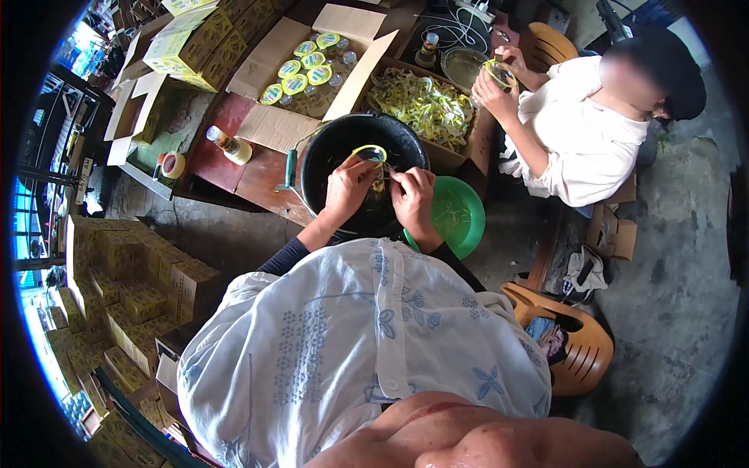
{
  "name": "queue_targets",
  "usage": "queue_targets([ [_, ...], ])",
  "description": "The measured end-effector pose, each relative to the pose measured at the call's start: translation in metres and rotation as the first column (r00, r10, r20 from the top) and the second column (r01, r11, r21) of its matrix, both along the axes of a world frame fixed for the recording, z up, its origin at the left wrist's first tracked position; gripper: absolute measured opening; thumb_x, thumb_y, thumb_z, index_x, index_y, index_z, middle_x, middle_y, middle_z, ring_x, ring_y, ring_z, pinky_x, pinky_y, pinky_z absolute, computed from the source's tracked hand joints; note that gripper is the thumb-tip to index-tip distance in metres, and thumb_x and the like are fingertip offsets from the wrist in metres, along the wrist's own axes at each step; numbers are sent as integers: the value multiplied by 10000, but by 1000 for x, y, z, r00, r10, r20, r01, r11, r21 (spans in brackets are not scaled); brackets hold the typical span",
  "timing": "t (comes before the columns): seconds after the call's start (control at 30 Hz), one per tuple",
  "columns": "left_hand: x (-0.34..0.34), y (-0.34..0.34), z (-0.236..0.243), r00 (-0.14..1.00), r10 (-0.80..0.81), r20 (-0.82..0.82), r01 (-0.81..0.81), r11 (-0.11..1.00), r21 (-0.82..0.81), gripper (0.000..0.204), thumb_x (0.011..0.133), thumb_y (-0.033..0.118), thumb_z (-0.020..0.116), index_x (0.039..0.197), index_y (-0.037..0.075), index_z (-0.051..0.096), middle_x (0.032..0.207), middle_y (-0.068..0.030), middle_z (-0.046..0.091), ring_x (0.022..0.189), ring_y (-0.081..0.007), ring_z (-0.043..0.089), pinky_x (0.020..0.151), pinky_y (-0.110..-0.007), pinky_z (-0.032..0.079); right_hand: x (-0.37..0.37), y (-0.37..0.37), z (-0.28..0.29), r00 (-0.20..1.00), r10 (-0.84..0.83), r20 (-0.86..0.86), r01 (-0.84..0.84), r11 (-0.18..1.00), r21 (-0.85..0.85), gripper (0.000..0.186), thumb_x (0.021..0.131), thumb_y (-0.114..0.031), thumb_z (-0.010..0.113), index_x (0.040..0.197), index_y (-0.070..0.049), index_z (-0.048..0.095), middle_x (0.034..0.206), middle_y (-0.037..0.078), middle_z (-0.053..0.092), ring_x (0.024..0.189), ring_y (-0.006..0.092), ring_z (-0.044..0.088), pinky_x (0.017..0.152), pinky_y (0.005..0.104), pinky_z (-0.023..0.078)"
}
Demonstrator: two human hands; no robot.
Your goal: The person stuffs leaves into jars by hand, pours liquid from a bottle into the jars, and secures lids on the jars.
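Over a black bucket, my left hand grips a clear plastic cup with a yellow-green rim. My right hand is beside it, its thumb and fingers pinched together near the cup's edge. Whatever lies between those fingers is too small to make out. A green basin stands just right of the bucket, with small yellowish scraps in it.
Behind the bucket are a carton of lidded cups and a box of yellow-green strips. A bottle and tape roll lie left. A co-worker holds another cup at right. Stacked cartons fill the lower left.
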State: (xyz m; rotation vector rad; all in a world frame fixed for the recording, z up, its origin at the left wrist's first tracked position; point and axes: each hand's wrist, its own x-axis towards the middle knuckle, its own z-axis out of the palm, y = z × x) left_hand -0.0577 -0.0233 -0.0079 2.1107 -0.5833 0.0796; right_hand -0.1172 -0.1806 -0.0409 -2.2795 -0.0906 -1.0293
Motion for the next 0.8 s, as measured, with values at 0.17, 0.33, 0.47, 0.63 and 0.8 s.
queue_targets([
  [0.17,-5,-5,-8,1000,-3,9,3,999,-44,138,869,125,699,962,38,751,844,-94,672,685,-262,685,614,-345,528,-2,2,1,998,-14,-62,12,999,-39,191,731,-16,734,887,-94,658,785,45,562,794,263,576,793,398,413],
  [0.33,-13,-6,-3,999,-10,-32,8,998,-61,142,864,94,705,971,7,740,813,-94,659,658,-225,682,595,-322,513,-2,3,-6,998,-26,-62,24,999,-28,170,735,-11,724,876,-80,659,785,56,565,781,275,578,788,405,415],
  [0.47,-26,-5,1,990,-120,67,119,993,25,135,855,74,697,976,33,741,819,-90,662,713,-244,692,619,-341,528,4,-5,-17,993,-36,-112,41,998,47,146,750,-2,703,870,-71,659,781,78,577,761,304,587,767,416,420],
  [0.63,-25,5,3,996,-61,67,66,996,-66,170,815,29,693,982,28,728,952,-98,658,783,-271,691,707,-353,555,4,-2,-16,991,-97,-88,102,993,59,118,789,-25,715,866,-82,645,782,64,593,767,296,607,746,416,426],
  [0.8,-21,21,-7,996,-80,44,83,994,-77,196,769,26,714,963,8,696,1014,-132,627,835,-289,679,736,-353,559,3,-1,-9,996,-55,-77,64,991,116,158,791,-41,744,912,-101,661,794,43,604,784,268,611,758,405,424],
])
